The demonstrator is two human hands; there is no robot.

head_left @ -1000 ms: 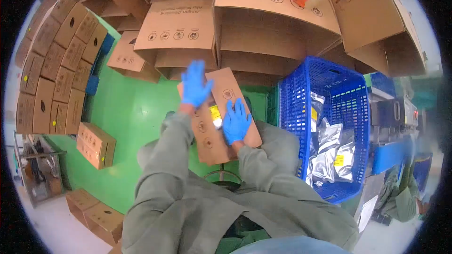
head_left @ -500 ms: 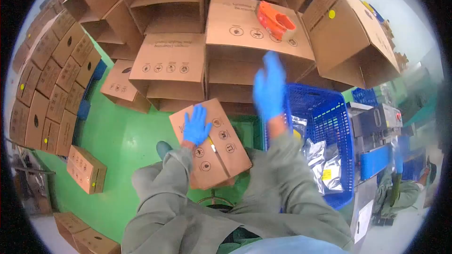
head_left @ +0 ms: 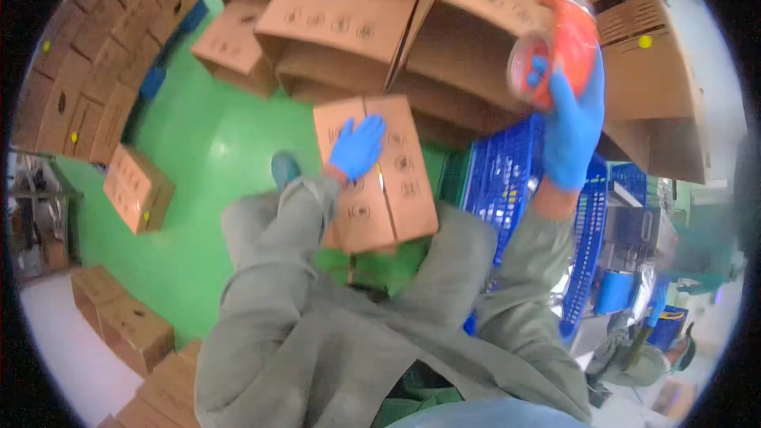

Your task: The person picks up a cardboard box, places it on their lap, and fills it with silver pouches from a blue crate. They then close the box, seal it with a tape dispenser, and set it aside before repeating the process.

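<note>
My left hand (head_left: 358, 149), in a blue glove, lies flat with its fingers stretched on a closed cardboard box (head_left: 406, 204). The box stands tilted in front of my knees, its flap seam facing up. In my right hand (head_left: 574, 131), also gloved in blue, is an orange tape dispenser (head_left: 577, 40) with a roll of tape. Fingertips show through the roll's core. This hand is raised above the blue plastic crate (head_left: 507, 170), covering part of it.
Open cardboard boxes (head_left: 333, 8) are stacked ahead, mouths facing me. More cartons (head_left: 87, 71) are piled on a blue pallet at left, and one box (head_left: 136, 190) sits on the green floor (head_left: 214, 246). At far right, another person (head_left: 642, 361) is beside equipment.
My right hand has picked up the tape dispenser from the top of an open box and lifted it. The left hand stays on the closed box. The view has shifted.
</note>
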